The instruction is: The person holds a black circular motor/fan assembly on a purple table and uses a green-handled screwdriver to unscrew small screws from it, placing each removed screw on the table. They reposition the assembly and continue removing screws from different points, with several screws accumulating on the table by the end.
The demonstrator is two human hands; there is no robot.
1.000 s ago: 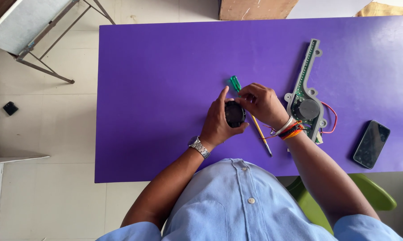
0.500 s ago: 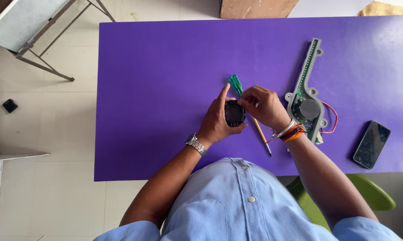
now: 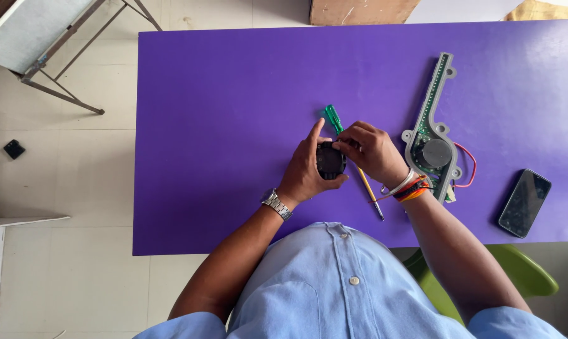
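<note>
Small round black part (image 3: 330, 160) clasped between both hands above the middle of the purple desk (image 3: 234, 94). Left hand (image 3: 309, 169) wrapped around its left and near sides, thumb under the near edge, index finger raised straight toward the far side. Right hand (image 3: 369, 150) closed over its right and far edge, fingertips pinching the rim. Most of the part covered by fingers; only a dark face showing, detail too small to make out.

Screwdriver (image 3: 353, 160) lying on the desk just under the hands: green handle poking out on the far side, yellowish shaft and metal tip emerging on the near side, middle stretch hidden by the right hand. Whether touched by any finger, cannot tell.

Metal watch on the left wrist, bands of white, red and orange on the right wrist.

Right of the hands, a grey bracket with a green circuit board (image 3: 433, 135), long and narrow toward the far end, with a dark round disc at its wide near end and red wire looping off the right side; near corner partly hidden behind the right wrist. Further right, a dark phone (image 3: 524, 202) lying face up near the desk edge.

Beyond the far edge, a brown box, cut off by the frame. Green chair partly hidden under the right arm.
</note>
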